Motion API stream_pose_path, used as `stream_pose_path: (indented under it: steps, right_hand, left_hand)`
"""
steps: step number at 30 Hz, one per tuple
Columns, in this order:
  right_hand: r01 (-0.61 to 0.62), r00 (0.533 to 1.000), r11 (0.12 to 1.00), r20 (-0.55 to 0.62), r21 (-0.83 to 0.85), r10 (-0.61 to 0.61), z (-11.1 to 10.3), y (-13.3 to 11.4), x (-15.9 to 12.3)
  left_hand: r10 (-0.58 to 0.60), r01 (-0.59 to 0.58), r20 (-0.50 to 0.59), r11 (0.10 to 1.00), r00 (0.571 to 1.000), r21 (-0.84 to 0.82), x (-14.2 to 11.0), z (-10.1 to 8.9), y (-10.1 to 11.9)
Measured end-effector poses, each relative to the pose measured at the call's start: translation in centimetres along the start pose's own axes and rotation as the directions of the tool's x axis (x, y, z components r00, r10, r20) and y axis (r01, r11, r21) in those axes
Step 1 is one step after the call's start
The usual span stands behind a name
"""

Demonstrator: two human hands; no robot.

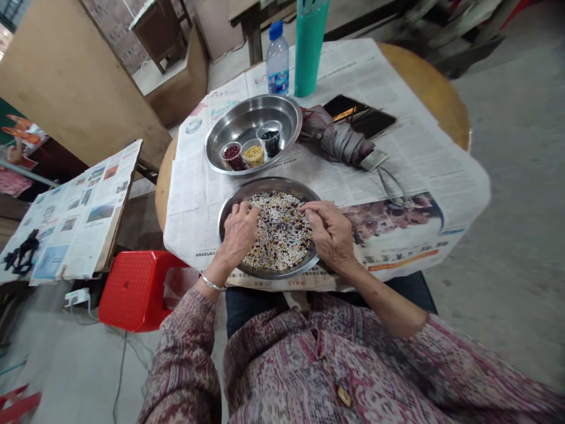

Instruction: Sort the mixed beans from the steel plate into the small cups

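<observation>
A metal basin (226, 203) holds a spread of mixed grains and beans (285, 229), white, dark red, yellow and black. Over its left side is my left hand (241, 232), fingers curled together at the grains. My right hand (331, 232) rests at the right rim, with thumb and forefinger closed in a pinch. Anything between the fingers of either hand is too small to make out. Behind stands a second metal basin (220, 126) with three clear cups in it: dark red beans (233, 156), yellow grains (253, 155) and black beans (271, 141).
Newspaper (424, 171) covers the round table (441, 94). A folded grey umbrella (338, 138) lies right of the basins, beside a dark phone (362, 115). At the back stand a water bottle (278, 62) and a green tumbler (310, 53). A red stool (132, 288) is at left.
</observation>
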State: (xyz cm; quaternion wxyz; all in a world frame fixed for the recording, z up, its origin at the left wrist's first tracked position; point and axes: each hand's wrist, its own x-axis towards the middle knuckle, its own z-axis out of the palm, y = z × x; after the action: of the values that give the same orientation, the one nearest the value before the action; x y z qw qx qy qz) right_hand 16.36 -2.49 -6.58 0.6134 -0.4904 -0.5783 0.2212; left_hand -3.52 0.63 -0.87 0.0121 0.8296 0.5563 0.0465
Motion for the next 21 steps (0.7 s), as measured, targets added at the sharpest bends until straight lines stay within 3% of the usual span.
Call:
stream_pose_path:
  steps: [4, 9, 12, 15, 21]
  right_hand:
    - [0.002, 1.000, 1.000, -0.003, -0.007, -0.002, 0.0, -0.1, 0.0]
    - [-0.005, 1.000, 1.000, 0.001, -0.013, 0.005, 0.0, 0.1, -0.1]
    - [-0.004, 1.000, 1.000, 0.002, -0.014, 0.004, 0.0, 0.3, -0.2]
    - [-0.013, 1.000, 1.000, 0.001, -0.020, 0.013, 0.0, 0.4, -0.2]
    - [-0.055, 0.998, 0.998, 0.017, 0.002, 0.055, 0.0, 0.3, -0.4]
  left_hand:
    - [-0.090, 0.093, 0.071, 0.995, 0.993, -0.032, -3.1, -1.3, -0.4]
    - [0.062, -0.017, 0.162, 0.963, 0.985, -0.269, -5.6, -1.0, 1.8]
    - [0.170, -0.104, 0.150, 0.923, 0.974, -0.371, -4.7, 0.1, 3.2]
    - [0.214, -0.153, 0.130, 0.916, 0.968, -0.372, -2.4, 1.2, 4.0]
    - [0.063, -0.071, -0.038, 0.963, 0.997, -0.262, 0.9, 1.2, 4.1]
